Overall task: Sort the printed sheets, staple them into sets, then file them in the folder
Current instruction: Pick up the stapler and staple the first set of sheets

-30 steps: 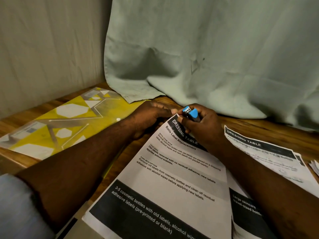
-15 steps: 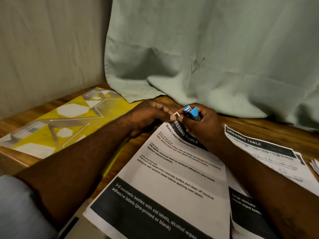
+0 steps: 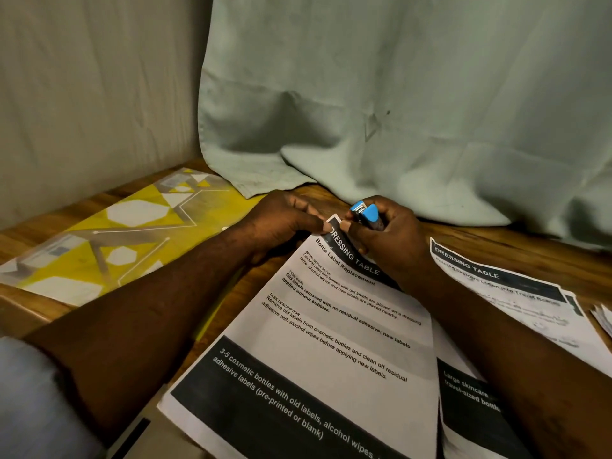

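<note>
The right hand (image 3: 389,241) is curled round a small blue stapler (image 3: 368,216) and holds it with the metal nose pointing left, toward the other hand. The left hand (image 3: 284,223) has its fingers curled and pinches the top corner of the top sheet (image 3: 331,342). That corner is lifted slightly off the table (image 3: 516,241).

- Position of the stapler: just beside the pinched corner, above the black "DRESSING TABLE" header band. The fingers hide the gap, so it cannot be told whether the nose is over the paper edge or just short of it.
- Position of the top sheet: in the centre of the view between both forearms, turned at an angle. It is titled "Bottle Label Replacement".
- A lower sheet (image 3: 470,392) shows from under the right edge of the top sheet.
- Another printed sheet (image 3: 496,283) with the same header lies flat on the table to the right, partly under the right forearm.
- The edge of a further paper pile (image 3: 604,321) shows at the far right border.
- The folder (image 3: 132,233), yellow with white and grey shapes, lies flat to the left, apart from the sheets.

A pale green cloth (image 3: 397,111) hangs behind the hands, its hem resting on the table.
</note>
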